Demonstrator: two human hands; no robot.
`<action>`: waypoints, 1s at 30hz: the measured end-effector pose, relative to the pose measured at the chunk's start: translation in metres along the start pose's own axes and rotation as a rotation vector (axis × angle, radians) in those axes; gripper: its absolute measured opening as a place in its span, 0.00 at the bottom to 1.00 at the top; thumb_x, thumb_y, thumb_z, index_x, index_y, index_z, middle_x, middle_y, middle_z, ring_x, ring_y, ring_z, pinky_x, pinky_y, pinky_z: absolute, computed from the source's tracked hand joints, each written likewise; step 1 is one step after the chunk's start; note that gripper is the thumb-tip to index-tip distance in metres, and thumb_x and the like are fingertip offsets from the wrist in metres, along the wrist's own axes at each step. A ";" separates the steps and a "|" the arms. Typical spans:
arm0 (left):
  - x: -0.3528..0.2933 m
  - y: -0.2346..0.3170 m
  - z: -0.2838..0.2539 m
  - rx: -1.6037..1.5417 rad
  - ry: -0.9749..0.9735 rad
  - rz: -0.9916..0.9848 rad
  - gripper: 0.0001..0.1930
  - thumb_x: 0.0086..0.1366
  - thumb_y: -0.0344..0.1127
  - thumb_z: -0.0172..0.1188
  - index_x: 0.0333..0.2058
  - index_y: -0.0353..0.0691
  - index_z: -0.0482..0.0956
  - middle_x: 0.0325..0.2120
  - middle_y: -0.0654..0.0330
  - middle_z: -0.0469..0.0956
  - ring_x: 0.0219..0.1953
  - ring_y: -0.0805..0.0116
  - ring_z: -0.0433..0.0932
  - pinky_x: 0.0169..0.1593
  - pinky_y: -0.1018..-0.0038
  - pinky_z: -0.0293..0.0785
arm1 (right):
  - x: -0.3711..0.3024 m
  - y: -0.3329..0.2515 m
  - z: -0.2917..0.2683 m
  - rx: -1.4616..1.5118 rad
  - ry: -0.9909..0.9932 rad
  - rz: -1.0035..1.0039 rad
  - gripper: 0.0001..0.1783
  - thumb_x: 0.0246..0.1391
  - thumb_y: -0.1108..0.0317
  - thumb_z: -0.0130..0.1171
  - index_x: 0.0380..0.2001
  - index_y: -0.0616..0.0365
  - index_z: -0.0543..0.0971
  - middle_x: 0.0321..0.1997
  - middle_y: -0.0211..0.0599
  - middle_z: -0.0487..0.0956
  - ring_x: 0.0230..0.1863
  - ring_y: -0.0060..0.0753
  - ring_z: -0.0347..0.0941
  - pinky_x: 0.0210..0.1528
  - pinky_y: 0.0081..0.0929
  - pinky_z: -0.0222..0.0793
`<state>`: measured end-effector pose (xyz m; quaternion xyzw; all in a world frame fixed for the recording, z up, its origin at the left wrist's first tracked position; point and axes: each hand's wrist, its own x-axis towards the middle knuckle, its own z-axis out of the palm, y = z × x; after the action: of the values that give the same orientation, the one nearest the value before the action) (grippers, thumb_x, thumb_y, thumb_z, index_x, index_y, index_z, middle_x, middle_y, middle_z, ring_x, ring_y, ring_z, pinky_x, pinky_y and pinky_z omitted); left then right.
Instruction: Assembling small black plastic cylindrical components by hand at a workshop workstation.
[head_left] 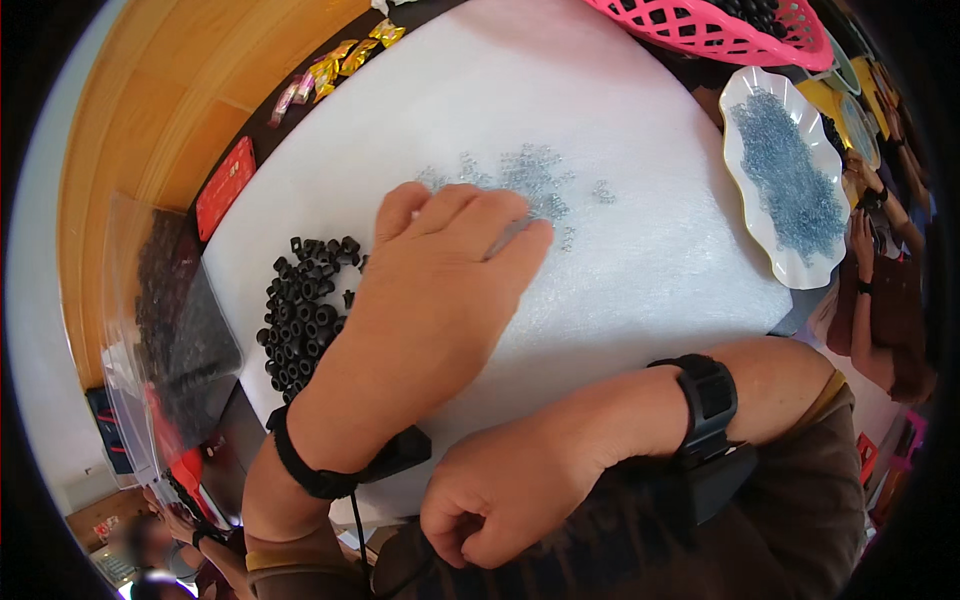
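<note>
Blue glassy beads (540,180) by left hand (440,280), hollow black cylinders (304,312)

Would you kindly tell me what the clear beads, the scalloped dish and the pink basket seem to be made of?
The clear beads look like shiny glass or plastic: see-through, bluish, with glints; I can't tell which. The scalloped dish seems glossy plastic or ceramic, smooth and white. The pink basket is likely moulded plastic, evenly coloured with lattice sides.

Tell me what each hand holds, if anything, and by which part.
Left hand: cannot be told; its grip is hidden, over the clear beads. Right hand: loosely curled, nothing visible in it.
</note>
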<state>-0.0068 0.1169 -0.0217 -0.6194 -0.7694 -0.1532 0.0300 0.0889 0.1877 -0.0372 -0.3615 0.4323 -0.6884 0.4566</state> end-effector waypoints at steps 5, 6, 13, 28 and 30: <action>0.005 -0.003 -0.005 0.002 0.008 -0.007 0.14 0.47 0.24 0.60 0.36 0.40 0.78 0.33 0.61 0.77 0.37 0.61 0.73 0.46 0.66 0.62 | -0.003 0.000 -0.001 -0.025 0.007 -0.013 0.11 0.47 0.67 0.50 0.30 0.63 0.76 0.22 0.34 0.76 0.23 0.26 0.71 0.28 0.27 0.66; 0.005 -0.004 -0.006 -0.009 0.019 0.002 0.14 0.46 0.25 0.61 0.36 0.41 0.79 0.32 0.62 0.77 0.35 0.61 0.74 0.45 0.66 0.62 | -0.002 0.001 -0.001 -0.031 0.005 -0.023 0.11 0.47 0.67 0.50 0.31 0.63 0.76 0.22 0.34 0.77 0.24 0.26 0.71 0.28 0.27 0.66; 0.022 0.015 0.014 0.033 0.022 0.060 0.05 0.47 0.29 0.56 0.25 0.40 0.76 0.23 0.62 0.69 0.33 0.65 0.68 0.45 0.66 0.59 | 0.000 0.000 0.000 -0.017 -0.064 0.013 0.12 0.50 0.67 0.49 0.33 0.63 0.76 0.27 0.37 0.77 0.29 0.27 0.72 0.32 0.27 0.66; -0.096 0.007 -0.061 -0.742 0.350 -0.755 0.10 0.57 0.26 0.59 0.38 0.37 0.81 0.31 0.60 0.74 0.32 0.70 0.71 0.38 0.78 0.66 | -0.012 -0.019 -0.019 0.634 0.667 -0.359 0.12 0.54 0.68 0.56 0.37 0.67 0.77 0.35 0.43 0.77 0.33 0.33 0.74 0.39 0.27 0.70; -0.110 0.011 -0.058 -0.752 0.402 -0.704 0.11 0.57 0.26 0.59 0.40 0.36 0.80 0.31 0.59 0.74 0.32 0.71 0.70 0.37 0.79 0.65 | -0.009 -0.015 -0.027 0.658 0.738 -0.354 0.13 0.54 0.68 0.55 0.38 0.67 0.76 0.34 0.43 0.77 0.33 0.34 0.75 0.39 0.28 0.71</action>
<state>0.0210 -0.0009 0.0094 -0.2515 -0.8015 -0.5333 -0.0998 0.0631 0.2066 -0.0336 0.0001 0.2577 -0.9360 0.2397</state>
